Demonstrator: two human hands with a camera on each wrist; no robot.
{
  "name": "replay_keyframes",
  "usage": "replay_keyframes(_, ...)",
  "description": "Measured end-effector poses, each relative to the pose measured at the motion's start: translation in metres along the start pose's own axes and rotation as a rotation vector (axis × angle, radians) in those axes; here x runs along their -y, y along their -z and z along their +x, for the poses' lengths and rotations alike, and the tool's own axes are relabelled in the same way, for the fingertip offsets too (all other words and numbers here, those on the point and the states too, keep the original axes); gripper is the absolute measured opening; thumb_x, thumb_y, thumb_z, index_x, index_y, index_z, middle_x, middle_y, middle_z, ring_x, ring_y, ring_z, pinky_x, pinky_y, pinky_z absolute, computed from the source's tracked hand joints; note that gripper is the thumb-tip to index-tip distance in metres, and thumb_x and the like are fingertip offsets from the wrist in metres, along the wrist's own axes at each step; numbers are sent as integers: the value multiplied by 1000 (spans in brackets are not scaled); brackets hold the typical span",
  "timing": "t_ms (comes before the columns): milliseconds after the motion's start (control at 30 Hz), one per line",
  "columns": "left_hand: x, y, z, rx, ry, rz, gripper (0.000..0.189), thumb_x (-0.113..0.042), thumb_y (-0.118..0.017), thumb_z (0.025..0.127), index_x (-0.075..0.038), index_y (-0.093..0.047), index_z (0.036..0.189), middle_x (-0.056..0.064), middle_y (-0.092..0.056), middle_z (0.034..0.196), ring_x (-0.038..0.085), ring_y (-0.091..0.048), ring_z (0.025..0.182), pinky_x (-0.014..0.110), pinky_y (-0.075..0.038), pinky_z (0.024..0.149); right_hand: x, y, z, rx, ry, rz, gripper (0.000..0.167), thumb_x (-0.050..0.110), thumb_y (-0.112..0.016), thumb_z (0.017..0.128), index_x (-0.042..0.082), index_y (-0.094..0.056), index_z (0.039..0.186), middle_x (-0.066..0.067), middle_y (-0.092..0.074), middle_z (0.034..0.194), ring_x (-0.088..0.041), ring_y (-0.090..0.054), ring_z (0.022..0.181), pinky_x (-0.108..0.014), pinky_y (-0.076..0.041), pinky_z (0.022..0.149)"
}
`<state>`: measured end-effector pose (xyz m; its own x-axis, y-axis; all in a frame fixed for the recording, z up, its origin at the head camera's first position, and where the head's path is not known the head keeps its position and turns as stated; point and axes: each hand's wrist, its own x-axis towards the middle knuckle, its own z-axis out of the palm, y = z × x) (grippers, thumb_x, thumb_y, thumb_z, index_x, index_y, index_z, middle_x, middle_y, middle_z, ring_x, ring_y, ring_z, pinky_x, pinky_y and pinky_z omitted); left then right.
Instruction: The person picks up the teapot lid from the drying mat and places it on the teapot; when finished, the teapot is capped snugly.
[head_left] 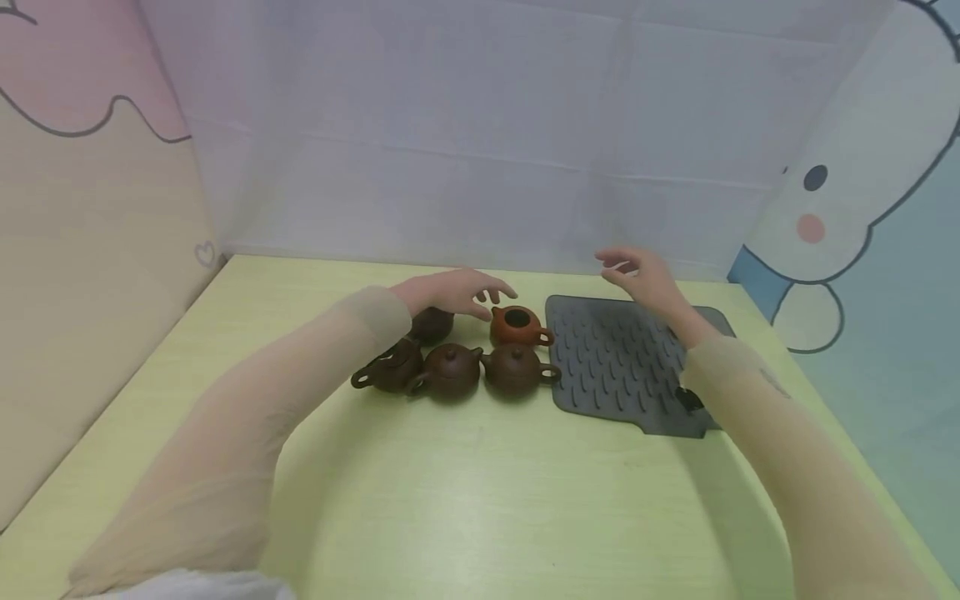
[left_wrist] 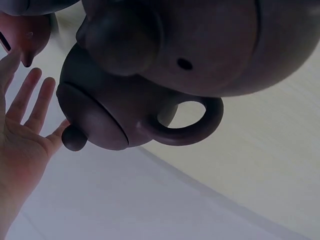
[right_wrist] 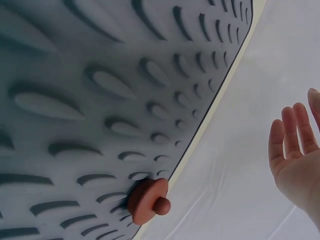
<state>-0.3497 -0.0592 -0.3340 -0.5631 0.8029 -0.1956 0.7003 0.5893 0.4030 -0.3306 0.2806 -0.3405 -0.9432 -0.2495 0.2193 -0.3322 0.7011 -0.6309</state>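
Note:
My left hand reaches over the back of a teapot group, fingers extended toward an orange-red teapot whose top opening is uncovered. In the left wrist view the fingertips come right up by that teapot's spout, and a dark teapot with a round lid knob is beside the hand. My right hand hovers over the back of a grey ridged mat, fingers loosely bent with nothing in them. On the mat, a small orange-red lid shows in the right wrist view; the arm hides it from the head view.
Two dark brown teapots, one left and one right, stand in front, spouts facing each other. A darker teapot is further left, and another is partly behind my left wrist. A pale curtain closes off the table's back.

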Motion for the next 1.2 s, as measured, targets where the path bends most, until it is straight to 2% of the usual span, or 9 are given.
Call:
replay_keyframes(300, 3, -9, 10, -6, -11, -42, 50, -15, -62, 97, -17, -49, 145, 12, -64, 126, 32, -59, 124, 42, -46, 108, -14, 8, -16, -17, -76, -12, 39, 25, -54, 103, 10, -55, 139, -20, -54, 140, -40, -50, 126, -61, -43, 100)
replay_keyframes(600, 3, -10, 8, -3, -7, -65, 46, -17, -62, 97, -19, -52, 142, 11, -67, 123, 32, -60, 124, 43, -46, 108, -44, 23, -34, -51, -136, -153, 39, 27, -51, 103, 10, -55, 138, -22, -56, 136, -43, -54, 122, -61, -47, 94)
replay_keyframes(733, 3, -10, 7, -10, -7, -79, 46, -17, -63, 97, -19, -52, 142, 11, -67, 123, 32, -61, 124, 43, -46, 107, -56, 32, -41, -31, -131, -197, 40, 27, -49, 103, 8, -55, 137, -23, -55, 137, -44, -54, 122, -62, -46, 97)
replay_keyframes(967, 2, -10, 6, -16, -3, -102, 47, -16, -64, 96, -18, -53, 142, 12, -66, 124, 32, -62, 123, 43, -47, 105, -73, 46, -59, 24, -102, -215, 39, 21, -52, 102, 2, -55, 137, -27, -49, 139, -49, -48, 125, -65, -42, 100)
replay_keyframes(1200, 0, -9, 6, -13, 13, -103, 46, -17, -64, 96, -19, -53, 141, 12, -66, 124, 32, -61, 124, 44, -46, 107, -89, 52, -72, 51, -196, -236, 47, 34, -54, 101, 3, -55, 137, -27, -46, 144, -49, -49, 124, -69, -40, 98)
